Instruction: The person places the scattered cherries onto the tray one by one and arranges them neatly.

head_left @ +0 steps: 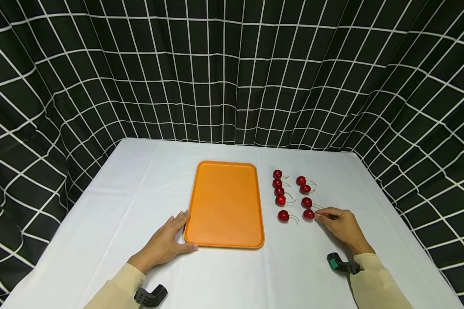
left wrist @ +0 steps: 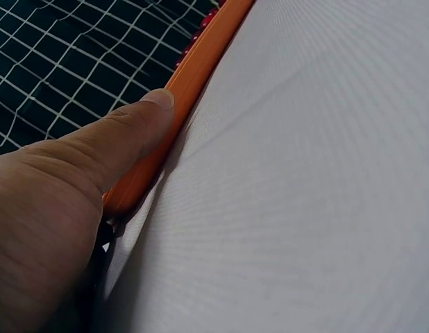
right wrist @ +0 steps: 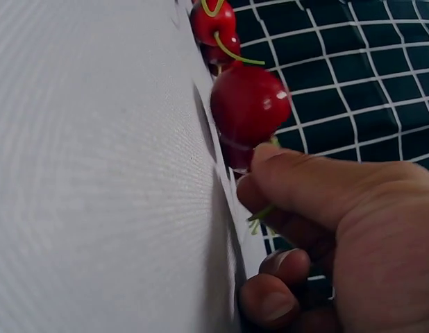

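An orange rectangular tray (head_left: 225, 201) lies on the white table, left of several red cherries. My left hand (head_left: 163, 245) rests at its near-left corner, fingers extended along the left rim and thumb along the front rim; the left wrist view shows that thumb (left wrist: 141, 125) lying on the orange edge. At the right, my right hand (head_left: 342, 227) pinches the nearest cherry (head_left: 308, 214) of the right-hand column by its green stem, between thumb and forefinger. In the right wrist view its other fingers are curled beneath.
Another cherry (head_left: 306, 202) sits just beyond the pinched one, with two more farther back. A left-hand column of cherries (head_left: 280, 200) stands between the tray and that column, stems pointing right. A black curtain with white grid lines (head_left: 224, 77) surrounds the table (head_left: 147, 184).
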Action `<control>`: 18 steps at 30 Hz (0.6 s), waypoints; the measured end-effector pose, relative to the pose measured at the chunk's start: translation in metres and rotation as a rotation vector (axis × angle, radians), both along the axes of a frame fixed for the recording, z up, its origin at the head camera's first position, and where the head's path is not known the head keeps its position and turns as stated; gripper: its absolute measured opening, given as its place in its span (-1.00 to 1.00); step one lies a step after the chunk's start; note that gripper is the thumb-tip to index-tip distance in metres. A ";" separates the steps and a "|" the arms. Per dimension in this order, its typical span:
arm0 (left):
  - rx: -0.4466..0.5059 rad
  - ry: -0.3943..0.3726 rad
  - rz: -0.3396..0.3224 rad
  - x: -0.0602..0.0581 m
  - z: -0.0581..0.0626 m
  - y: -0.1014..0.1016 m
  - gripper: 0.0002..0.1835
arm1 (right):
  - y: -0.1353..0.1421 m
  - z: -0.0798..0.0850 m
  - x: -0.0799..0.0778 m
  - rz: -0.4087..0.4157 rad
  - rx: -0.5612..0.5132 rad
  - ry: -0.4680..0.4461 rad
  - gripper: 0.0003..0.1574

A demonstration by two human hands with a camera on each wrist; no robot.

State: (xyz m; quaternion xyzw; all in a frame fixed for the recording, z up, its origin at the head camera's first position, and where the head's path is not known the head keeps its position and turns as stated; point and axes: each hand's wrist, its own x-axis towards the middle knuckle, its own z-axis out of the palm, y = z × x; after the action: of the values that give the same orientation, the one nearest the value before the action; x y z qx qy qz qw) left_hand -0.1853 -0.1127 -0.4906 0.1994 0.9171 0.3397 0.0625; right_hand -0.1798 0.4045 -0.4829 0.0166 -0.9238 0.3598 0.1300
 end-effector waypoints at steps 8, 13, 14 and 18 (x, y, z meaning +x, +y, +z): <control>0.013 0.000 -0.003 0.000 -0.001 0.000 0.15 | -0.017 0.022 -0.005 0.049 -0.013 0.060 -0.90; 0.027 -0.012 0.002 0.000 0.001 0.000 0.16 | -0.037 0.047 -0.017 0.059 -0.050 0.040 -0.84; 0.024 -0.013 0.005 0.001 0.000 0.000 0.16 | -0.041 0.051 -0.020 0.061 -0.057 0.039 -0.84; 0.022 -0.020 0.016 0.002 0.000 -0.001 0.16 | -0.060 0.067 -0.031 0.058 -0.073 0.039 -0.82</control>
State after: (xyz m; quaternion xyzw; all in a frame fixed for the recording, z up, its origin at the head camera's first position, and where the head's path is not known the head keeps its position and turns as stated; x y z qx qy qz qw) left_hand -0.1836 -0.1132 -0.4907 0.1891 0.9142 0.3522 0.0667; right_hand -0.2109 0.3441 -0.4158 0.0455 -0.9064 0.3964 0.1383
